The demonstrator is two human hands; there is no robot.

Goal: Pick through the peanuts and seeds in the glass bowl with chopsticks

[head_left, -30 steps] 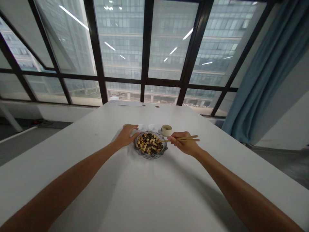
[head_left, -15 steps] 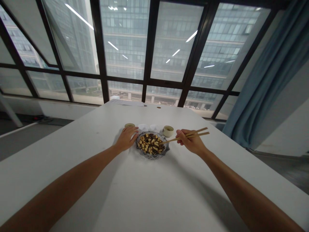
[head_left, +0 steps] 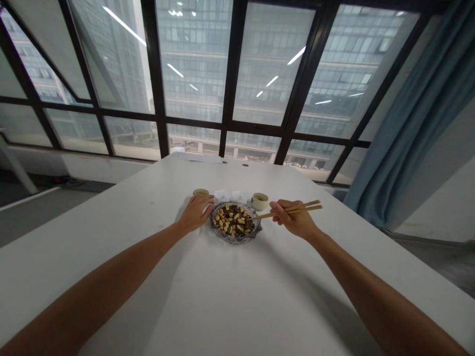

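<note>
The right hand (head_left: 293,217) gripped chopsticks (head_left: 287,211) whose tips reached the glass dish (head_left: 235,223) of nuts; the left hand (head_left: 196,211) lay flat, fingers loosely spread, against the dish's rim; a smooth nut could have slipped from the tips and rolled across the desk (head_left: 222,296).

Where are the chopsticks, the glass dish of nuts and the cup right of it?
chopsticks (head_left: 297,209): head view, middle of the sticks.
glass dish (head_left: 235,238): head view, near rim.
cup (head_left: 259,201): head view, side wall.

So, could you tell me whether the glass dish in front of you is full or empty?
Full: the glass dish holds a heap of pale nuts and dark seeds that covers its middle out to the rim.
</note>
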